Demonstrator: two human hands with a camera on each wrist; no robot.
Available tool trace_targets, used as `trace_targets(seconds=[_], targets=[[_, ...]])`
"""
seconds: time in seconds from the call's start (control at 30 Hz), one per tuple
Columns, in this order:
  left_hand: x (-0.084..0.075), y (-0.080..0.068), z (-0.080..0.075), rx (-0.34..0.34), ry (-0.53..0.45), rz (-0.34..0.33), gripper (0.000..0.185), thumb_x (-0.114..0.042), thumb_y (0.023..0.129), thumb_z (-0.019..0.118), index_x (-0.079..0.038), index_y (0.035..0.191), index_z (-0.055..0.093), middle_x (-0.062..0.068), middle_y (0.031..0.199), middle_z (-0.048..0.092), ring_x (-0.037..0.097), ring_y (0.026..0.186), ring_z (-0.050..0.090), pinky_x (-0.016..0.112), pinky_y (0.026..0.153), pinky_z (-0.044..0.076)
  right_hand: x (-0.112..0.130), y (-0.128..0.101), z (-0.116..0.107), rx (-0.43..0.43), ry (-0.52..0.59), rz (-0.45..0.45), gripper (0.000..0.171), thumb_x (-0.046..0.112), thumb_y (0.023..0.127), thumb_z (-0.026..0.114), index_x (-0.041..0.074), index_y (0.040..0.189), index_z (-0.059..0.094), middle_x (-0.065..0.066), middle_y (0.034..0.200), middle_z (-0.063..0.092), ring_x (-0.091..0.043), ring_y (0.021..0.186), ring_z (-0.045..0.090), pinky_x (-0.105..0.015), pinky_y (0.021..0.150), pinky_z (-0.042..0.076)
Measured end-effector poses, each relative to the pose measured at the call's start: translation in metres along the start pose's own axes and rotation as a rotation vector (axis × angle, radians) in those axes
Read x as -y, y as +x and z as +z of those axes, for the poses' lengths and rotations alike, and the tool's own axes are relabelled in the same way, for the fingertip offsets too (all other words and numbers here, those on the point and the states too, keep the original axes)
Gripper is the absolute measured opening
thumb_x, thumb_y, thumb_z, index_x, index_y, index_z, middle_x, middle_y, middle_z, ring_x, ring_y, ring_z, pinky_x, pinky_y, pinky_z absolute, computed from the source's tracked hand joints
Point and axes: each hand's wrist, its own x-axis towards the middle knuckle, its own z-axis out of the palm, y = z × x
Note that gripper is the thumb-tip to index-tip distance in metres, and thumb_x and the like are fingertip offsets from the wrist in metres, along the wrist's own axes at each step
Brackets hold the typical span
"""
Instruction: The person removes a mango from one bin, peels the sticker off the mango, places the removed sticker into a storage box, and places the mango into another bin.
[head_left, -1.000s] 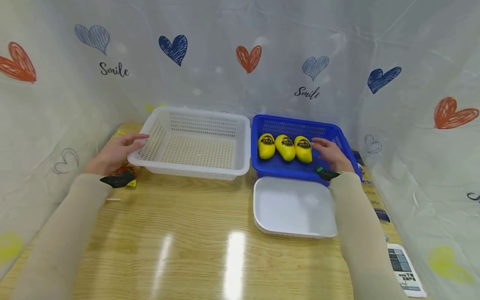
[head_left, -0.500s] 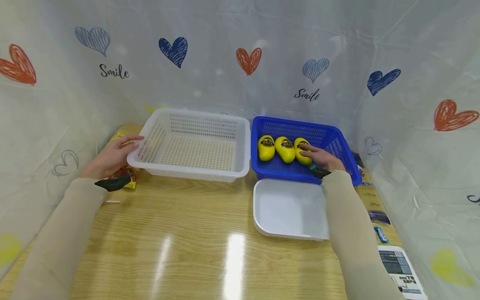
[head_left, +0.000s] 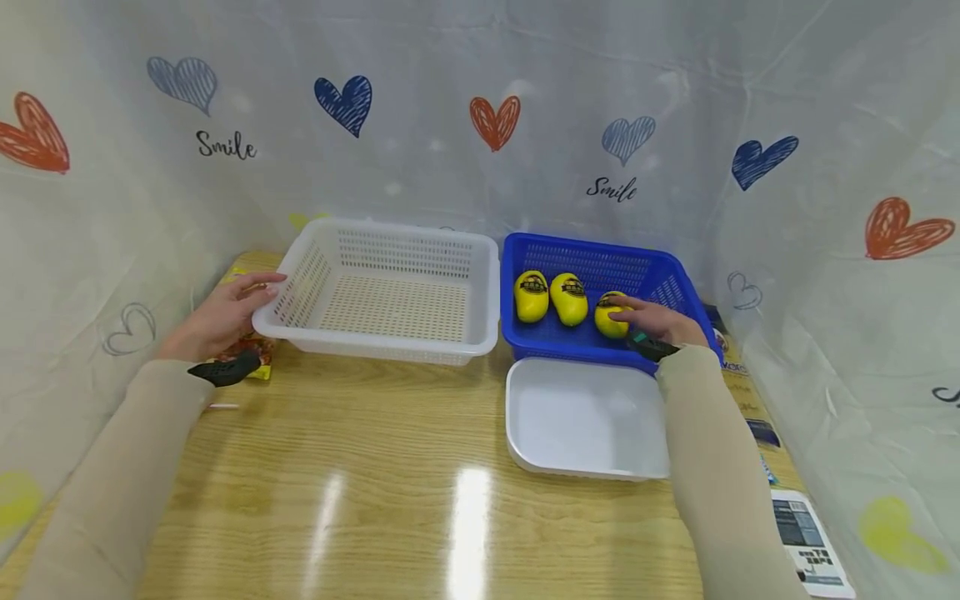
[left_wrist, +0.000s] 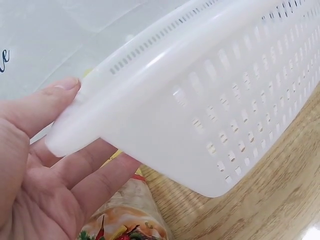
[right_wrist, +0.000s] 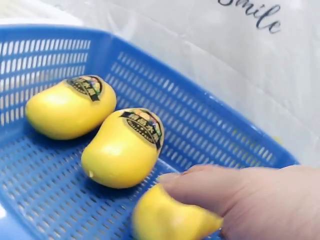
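Inside the blue plastic basket (head_left: 566, 250) lie three yellow mangoes with dark labels. My right hand (head_left: 663, 322) holds the rightmost mango (head_left: 609, 325), thumb and fingers around it. In the right wrist view the thumb (right_wrist: 215, 187) lies over that mango (right_wrist: 165, 220), and its far side is hidden. To its left rest the middle mango (right_wrist: 122, 152) and the left mango (right_wrist: 67, 110). My left hand (head_left: 225, 313) grips the left end of the white basket (head_left: 375, 343). The left wrist view shows the rim (left_wrist: 135, 80) between the thumb above and fingers below.
A white shallow tray (head_left: 585, 417) stands in front of the blue basket. Beneath my left hand is a food packet (left_wrist: 130, 212). Packaging (head_left: 742, 400) and a white printed tablet-like item (head_left: 810, 542) lie along the right edge. A printed curtain (head_left: 420, 158) surrounds the wooden table (head_left: 360, 467).
My right hand reached left to the rightmost mango, took hold of it and shifted it right, widening the gap to the middle one. The left hand stays at the white basket's end.
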Motion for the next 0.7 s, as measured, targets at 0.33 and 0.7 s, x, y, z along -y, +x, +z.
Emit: trace_targets(seconds=[0.33, 0.7], targets=[[0.0000, -0.0016, 0.0020, -0.014, 0.009, -0.001, 0.058, -0.039, 0.102, 0.045, -0.011, 0.151, 0.029, 0.006, 0.137, 0.038, 0.004, 0.105, 0.057, 0.023, 0.077, 0.055, -0.0067, -0.0021, 0.0024, -0.015, -0.033, -0.045, 0.068, 0.041, 0.101, 0.052, 0.018, 0.157, 0.020, -0.022, 0.160, 0.002, -0.047, 0.143, 0.005, -0.067, 0.112, 0.010], [0.0023, -0.0015, -0.0012, -0.023, 0.051, 0.011, 0.061, -0.040, 0.102, 0.046, -0.008, 0.151, 0.030, 0.004, 0.135, 0.039, 0.005, 0.103, 0.058, 0.024, 0.076, 0.055, -0.0068, -0.0067, 0.0044, -0.169, 0.195, -0.046, 0.054, 0.026, 0.105, 0.047, 0.010, 0.153, 0.029, -0.021, 0.152, 0.026, -0.034, 0.124, 0.037, -0.044, 0.106, 0.038]])
